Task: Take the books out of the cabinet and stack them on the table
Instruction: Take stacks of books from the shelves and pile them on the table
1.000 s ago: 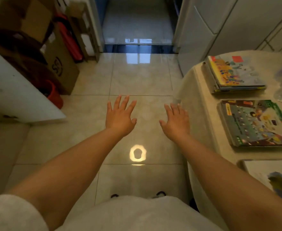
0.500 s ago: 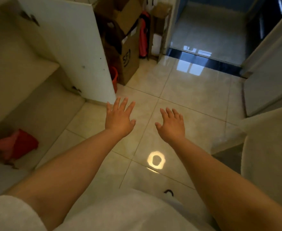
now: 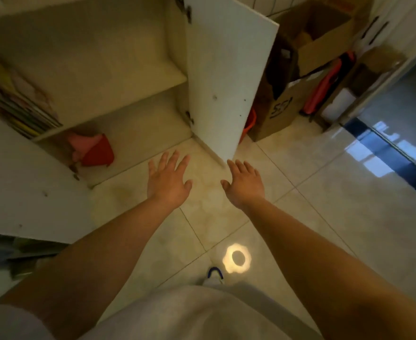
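The open white cabinet (image 3: 118, 77) fills the upper left of the head view. A stack of colourful books (image 3: 18, 104) lies on its middle shelf at the far left. My left hand (image 3: 168, 179) hovers over the floor in front of the cabinet's bottom shelf, fingers spread, holding nothing. Beside it, my right hand (image 3: 245, 184) is also empty with fingers apart, just below the edge of the open cabinet door (image 3: 226, 77). The table is out of view.
A red and pink object (image 3: 94, 149) lies on the bottom shelf. Cardboard boxes (image 3: 300, 69) and a red item (image 3: 324, 89) stand right of the door. A second open door panel (image 3: 22, 182) juts out at the left. Glossy tiled floor (image 3: 324, 192) spreads to the right.
The view has swung left from the table with its books to the cabinet. The books on the shelf have come into view. Both hands stay open and empty, held out in front.
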